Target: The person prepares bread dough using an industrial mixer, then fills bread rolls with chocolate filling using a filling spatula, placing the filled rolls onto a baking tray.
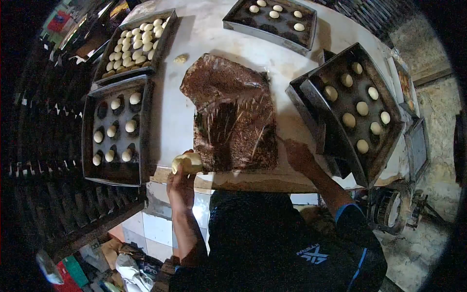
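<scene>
My left hand [181, 181] is closed around a lump of pale dough [188, 163] at the table's front edge. Beside it lies a brown, crumbly-looking slab [238, 131], streaked with scrape marks and wrinkled like a sheet at its far end. My right hand [297, 155] is by the slab's right edge, fingers drawn together. A thin dark tip points from them toward the slab; I cannot tell what it is.
Metal trays of dough balls stand around: two at left, the far one [103, 78] crowded, the near one [87, 146] sparser; one at the back [272, 33]; stacked ones [340, 146] at right. A dough scrap [181, 58] lies on the white table [172, 102].
</scene>
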`<state>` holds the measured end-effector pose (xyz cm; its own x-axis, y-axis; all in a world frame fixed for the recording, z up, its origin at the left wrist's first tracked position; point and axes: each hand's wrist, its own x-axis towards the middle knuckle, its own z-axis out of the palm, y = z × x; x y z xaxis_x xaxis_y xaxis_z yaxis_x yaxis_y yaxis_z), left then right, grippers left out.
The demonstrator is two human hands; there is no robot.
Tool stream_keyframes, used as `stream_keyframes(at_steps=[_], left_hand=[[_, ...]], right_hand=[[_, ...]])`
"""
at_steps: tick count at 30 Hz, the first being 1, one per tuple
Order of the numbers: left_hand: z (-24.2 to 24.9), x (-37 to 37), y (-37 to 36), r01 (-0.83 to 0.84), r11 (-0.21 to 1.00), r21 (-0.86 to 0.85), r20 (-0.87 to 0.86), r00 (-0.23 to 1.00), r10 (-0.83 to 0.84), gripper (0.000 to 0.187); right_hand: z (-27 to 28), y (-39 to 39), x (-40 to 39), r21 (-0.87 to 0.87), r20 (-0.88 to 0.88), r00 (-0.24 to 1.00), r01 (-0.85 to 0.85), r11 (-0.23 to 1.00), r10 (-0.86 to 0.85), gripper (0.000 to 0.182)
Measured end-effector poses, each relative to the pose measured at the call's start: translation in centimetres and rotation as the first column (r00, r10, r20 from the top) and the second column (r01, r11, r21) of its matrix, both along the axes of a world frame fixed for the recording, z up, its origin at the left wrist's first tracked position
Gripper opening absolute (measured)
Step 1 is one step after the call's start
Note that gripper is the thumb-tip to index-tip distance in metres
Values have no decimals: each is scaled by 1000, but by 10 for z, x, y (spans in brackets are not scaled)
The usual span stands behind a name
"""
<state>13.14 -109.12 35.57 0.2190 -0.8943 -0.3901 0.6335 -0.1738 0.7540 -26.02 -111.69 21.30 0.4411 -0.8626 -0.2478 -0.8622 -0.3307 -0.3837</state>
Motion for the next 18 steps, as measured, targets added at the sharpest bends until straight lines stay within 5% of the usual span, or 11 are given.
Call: stream_keyframes(at_steps=[2, 11, 15, 18], left_hand=[[4, 3, -3, 68, 995, -78, 51, 997, -64, 48], [11, 36, 35, -65, 985, -160, 21, 997, 69, 51], [13, 62, 66, -101, 976, -195, 23, 994, 107, 56], [7, 77, 93, -178, 975, -133, 53, 981, 186, 58]], right_hand=[[-8, -7, 3, -46, 79, 996, 31, 998, -27, 27], [3, -54, 33, -115, -337, 894, -352, 929, 296, 27], [2, -13, 43, 87, 211, 964, -185, 979, 164, 21], [-2, 3, 60, 101, 204, 979, -33, 994, 12, 16]])
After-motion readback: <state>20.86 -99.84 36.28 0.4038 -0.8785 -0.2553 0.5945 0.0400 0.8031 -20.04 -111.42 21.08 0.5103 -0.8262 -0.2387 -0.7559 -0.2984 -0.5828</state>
